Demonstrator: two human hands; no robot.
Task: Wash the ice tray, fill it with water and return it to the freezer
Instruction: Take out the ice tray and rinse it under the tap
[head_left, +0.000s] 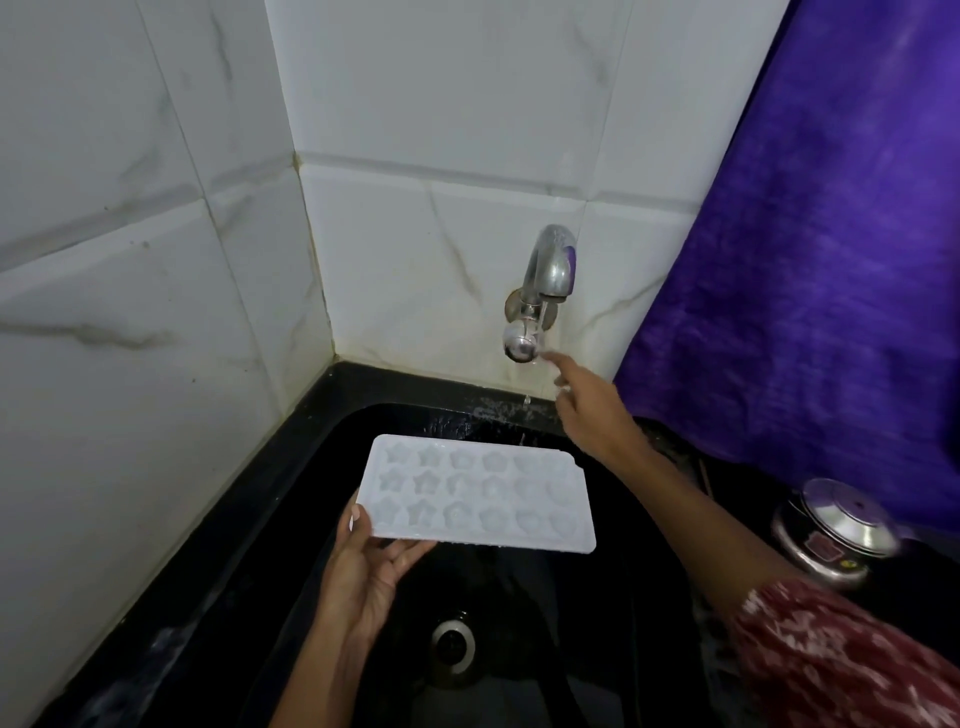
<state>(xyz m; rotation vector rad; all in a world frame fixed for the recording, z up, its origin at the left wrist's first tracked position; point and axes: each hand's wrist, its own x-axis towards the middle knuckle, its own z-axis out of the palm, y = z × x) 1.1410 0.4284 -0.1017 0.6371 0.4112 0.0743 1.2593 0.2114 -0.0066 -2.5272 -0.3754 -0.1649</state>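
Hands over a black rectangular sink (291, 483) set into a corner of white, grey-veined wall tiles (156, 260). The left hand (363, 566) grasps a white translucent plastic ice tray (480, 493) by its near left corner, thumb lying on the top rim and curled fingers supporting the underside. The ice tray sits roughly level above the basin, cavities facing up, with three rows of star-shaped and rounded moulds. It is below and slightly left of a chrome wall-mounted tap (550, 270). The right hand (576, 400) is released and grasps nothing; its forefinger is stretched out to the edge of the tap's round chrome knob (522, 345), though motion blur prevents telling whether the fingertip makes contact. A few water drops (526, 400) hang in the air beneath the spout, just beyond the tray's far edge. A round metal drain (453, 644) lies in the basin floor under the tray. The right forearm emerges from a red, white-patterned sleeve (831, 660). A purple cloth (831, 260) hangs at right, and below it a lidded steel pot (836, 535) stands on the dark table (914, 582).
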